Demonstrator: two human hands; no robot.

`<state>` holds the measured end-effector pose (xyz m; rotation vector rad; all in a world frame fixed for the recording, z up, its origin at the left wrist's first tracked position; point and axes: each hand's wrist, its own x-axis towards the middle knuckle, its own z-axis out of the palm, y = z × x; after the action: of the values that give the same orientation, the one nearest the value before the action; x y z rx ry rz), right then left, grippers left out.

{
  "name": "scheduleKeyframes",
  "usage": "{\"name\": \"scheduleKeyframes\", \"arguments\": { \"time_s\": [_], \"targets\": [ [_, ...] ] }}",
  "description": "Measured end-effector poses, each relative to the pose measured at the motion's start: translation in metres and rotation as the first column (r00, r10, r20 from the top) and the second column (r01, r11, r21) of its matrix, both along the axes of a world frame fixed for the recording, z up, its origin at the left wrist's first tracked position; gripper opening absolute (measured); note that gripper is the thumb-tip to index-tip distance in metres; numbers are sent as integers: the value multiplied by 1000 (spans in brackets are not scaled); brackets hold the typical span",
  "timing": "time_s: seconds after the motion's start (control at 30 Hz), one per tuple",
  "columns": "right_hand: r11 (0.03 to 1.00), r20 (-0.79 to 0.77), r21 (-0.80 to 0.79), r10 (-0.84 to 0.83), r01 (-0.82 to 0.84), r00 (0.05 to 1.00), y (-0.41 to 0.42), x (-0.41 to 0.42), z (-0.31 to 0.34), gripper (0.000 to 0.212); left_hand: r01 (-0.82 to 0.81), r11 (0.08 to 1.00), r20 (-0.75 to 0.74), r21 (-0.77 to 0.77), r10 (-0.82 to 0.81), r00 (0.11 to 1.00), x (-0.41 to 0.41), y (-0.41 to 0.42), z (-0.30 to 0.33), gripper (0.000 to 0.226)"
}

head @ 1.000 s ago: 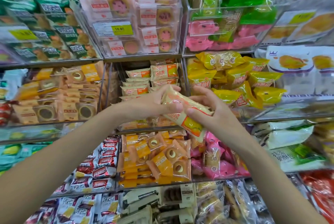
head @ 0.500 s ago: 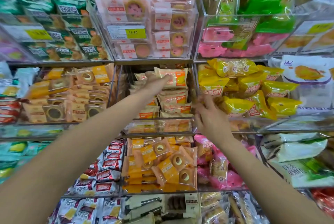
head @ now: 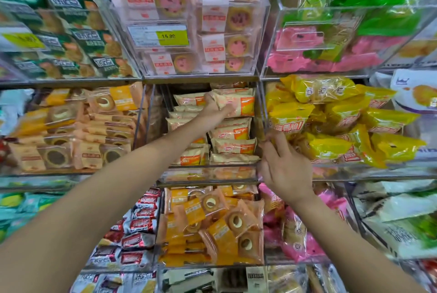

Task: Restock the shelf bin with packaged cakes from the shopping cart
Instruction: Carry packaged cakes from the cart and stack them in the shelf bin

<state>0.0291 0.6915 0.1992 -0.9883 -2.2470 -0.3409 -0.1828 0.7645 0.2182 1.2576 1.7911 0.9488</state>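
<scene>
The clear shelf bin (head: pixel 208 175) in the middle row holds two stacks of cream-and-orange cake packets (head: pixel 233 145). My left hand (head: pixel 214 109) reaches deep into the bin and grips the left end of the top cake packet (head: pixel 238 103), which lies on the right-hand stack. My right hand (head: pixel 285 166) is lower, at the bin's front right corner. Its fingers are spread and their tips touch the clear divider there; it holds nothing. The shopping cart is out of view.
Bins crowd every side: yellow packets (head: pixel 343 122) on the right, ring-cake packets (head: pixel 71 127) on the left, pink-centred cakes (head: pixel 234 18) above with a 15.80 price tag (head: pixel 173 36), orange ring cakes (head: pixel 212 221) below. A shelf edge runs just above the bin.
A second ago both hands held one cake packet in front of the shelf. My left hand has carried it up onto the stack; my right hand let go and dropped to the bin's corner.
</scene>
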Motion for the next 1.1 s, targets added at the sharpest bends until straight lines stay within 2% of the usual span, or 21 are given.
{"name": "scheduleKeyframes", "arguments": {
  "time_s": [0.07,0.13,0.2,0.27,0.33,0.4,0.47,0.6,0.7,0.8,0.9,1.0,1.07,1.1],
  "targets": [
    [1000,0,5,-6,6,1000,0,-1,0,14,47,997,-151,62,-38,988,4,0,-4,75],
    [1000,7,0,-16,16,1000,0,-1,0,14,9,997,-310,73,14,951,3,-1,-7,75],
    [1000,14,-17,-21,21,1000,-1,-1,0,18,-30,991,-356,127,74,932,3,-3,-7,78],
    [999,22,-43,-26,27,999,-1,-1,1,21,-29,961,-380,276,137,915,5,-6,-5,79],
    [998,24,-62,-29,30,999,-2,-2,3,21,22,938,-473,345,154,867,6,-6,-3,69],
    [997,30,-73,-24,26,999,-3,-2,4,21,81,955,-549,286,94,830,4,-6,-1,52],
    [996,40,-81,-24,27,999,-4,-2,6,21,90,973,-555,212,44,831,1,-6,3,43],
    [994,36,-107,-28,31,999,-10,-2,12,22,116,988,-592,104,-32,806,0,-10,15,47],
    [987,47,-156,-30,37,998,-13,-1,12,25,81,993,-526,84,-25,850,2,-23,30,51],
    [970,31,-233,-55,61,998,-14,-1,12,24,-9,975,-375,221,94,922,11,-56,46,33],
    [966,-82,-257,-61,38,995,-22,-3,15,19,-38,915,-68,401,70,995,29,-116,59,13],
    [979,-218,-204,-44,-1,975,-51,7,14,21,-5,818,45,576,-26,999,51,-188,46,13],
    [958,-359,-279,-43,-64,932,-85,21,5,24,-37,819,126,572,-43,991,67,-233,18,16],
    [932,-421,-350,-68,-93,904,-104,30,-2,24,-50,854,169,518,-45,985,76,-252,0,17]
  ]
}}
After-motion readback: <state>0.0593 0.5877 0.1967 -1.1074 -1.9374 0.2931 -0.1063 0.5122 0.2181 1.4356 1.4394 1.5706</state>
